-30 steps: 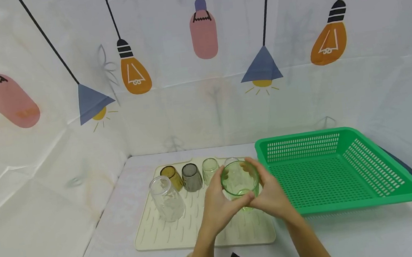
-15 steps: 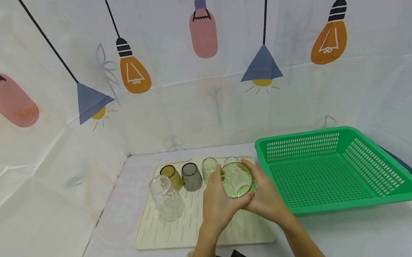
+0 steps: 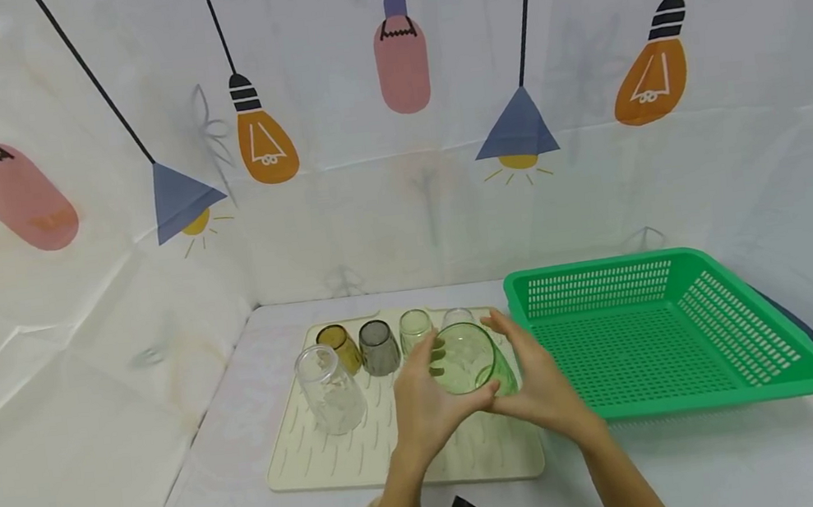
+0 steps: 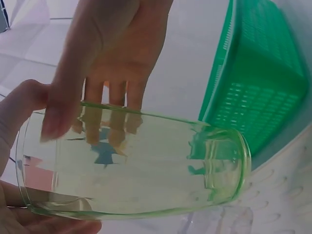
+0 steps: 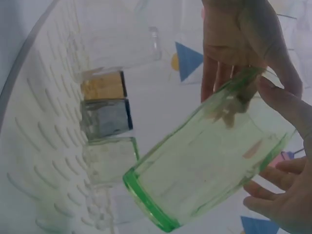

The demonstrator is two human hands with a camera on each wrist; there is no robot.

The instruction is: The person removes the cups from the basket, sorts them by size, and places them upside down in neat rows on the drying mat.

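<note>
A tall pale-green drinking glass (image 3: 465, 359) is held between both hands above the drying mat, its mouth towards the head camera and its base tilted to the right. My left hand (image 3: 424, 392) grips the left side near the rim, with fingers showing through the glass. My right hand (image 3: 539, 380) curves round the other side, palm apart from the wall, its thumb (image 5: 280, 97) at the rim and fingers (image 5: 263, 197) alongside the wall. The thumbs come together at the near side. In the left wrist view the glass base (image 4: 239, 165) points towards the mat.
On the cream drying mat (image 3: 325, 468) stand a large clear glass (image 3: 330, 389), an amber glass (image 3: 340, 349), a grey glass (image 3: 379, 347) and a small green glass (image 3: 414, 329). Another clear glass (image 3: 456, 316) is partly hidden behind the held one. A green plastic basket (image 3: 632, 345) sits right of the mat.
The green glass has turned in the hands, its base swinging out to the right. My right hand has opened wider round it, a little to the right. The other glasses stay put.
</note>
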